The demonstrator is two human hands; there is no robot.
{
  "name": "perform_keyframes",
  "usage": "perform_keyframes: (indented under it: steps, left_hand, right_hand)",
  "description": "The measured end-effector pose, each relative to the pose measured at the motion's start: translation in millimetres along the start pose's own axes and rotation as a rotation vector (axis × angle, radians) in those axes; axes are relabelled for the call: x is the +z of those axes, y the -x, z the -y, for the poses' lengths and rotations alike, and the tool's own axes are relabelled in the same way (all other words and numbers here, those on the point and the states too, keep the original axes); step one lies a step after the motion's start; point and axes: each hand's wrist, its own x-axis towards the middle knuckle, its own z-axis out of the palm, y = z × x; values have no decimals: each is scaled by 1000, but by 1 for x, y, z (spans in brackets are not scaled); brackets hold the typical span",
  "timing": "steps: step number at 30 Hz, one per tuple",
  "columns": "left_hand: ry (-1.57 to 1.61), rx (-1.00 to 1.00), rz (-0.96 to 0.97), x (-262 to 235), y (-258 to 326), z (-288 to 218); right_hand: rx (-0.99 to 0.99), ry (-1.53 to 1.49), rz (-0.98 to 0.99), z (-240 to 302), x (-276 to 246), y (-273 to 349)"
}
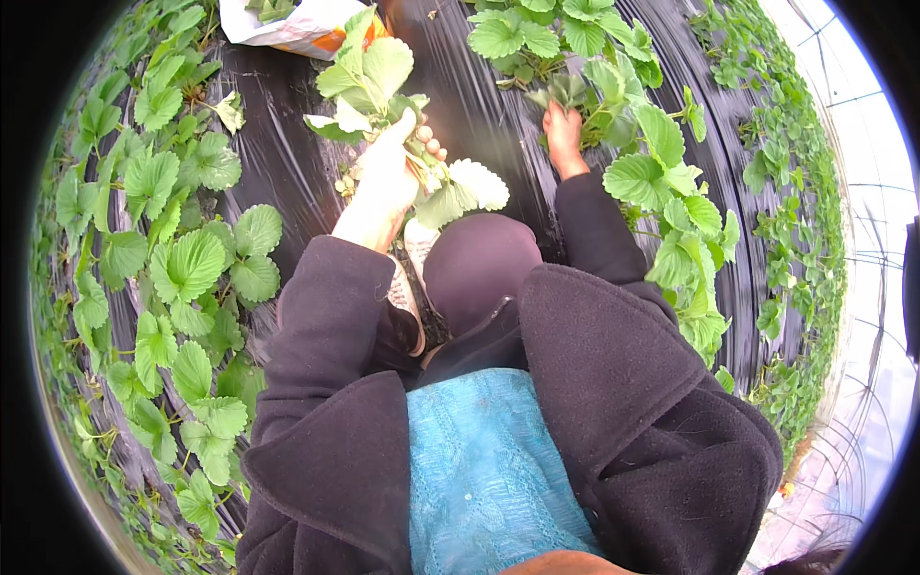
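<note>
My left hand point(388, 177) is closed round a bunch of picked strawberry leaves point(381, 75), held by the stems above the black film. Some leaves fan out beyond the fingers, and others droop to the right, over my knee. Farther right, my right hand point(563, 136) reaches in at the left side of a strawberry plant point(637, 177) growing in the row. Its fingers are closed at a dull green strawberry leaf point(561, 93), and the fingertips are partly hidden among the foliage.
Black plastic film point(287, 144) covers the beds. A white and orange bag point(307, 29) with leaves inside lies at the far left. Strawberry rows point(187, 268) run along both sides. My bent knee point(479, 273) and shoes point(402, 292) are between the rows.
</note>
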Motion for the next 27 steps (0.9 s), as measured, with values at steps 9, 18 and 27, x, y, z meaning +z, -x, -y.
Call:
perform_keyframes:
  steps: [9, 18, 27]
  left_hand:
    - [-201, 313, -184, -13, -14, -15]
    - [-178, 182, 101, 5, -38, -3]
    - [-356, 214, -86, -12, -53, -7]
  right_hand:
    - [86, 102, 533, 66, 176, 6]
    - [-664, 482, 474, 117, 170, 63]
    - [-397, 815, 474, 101, 75, -15]
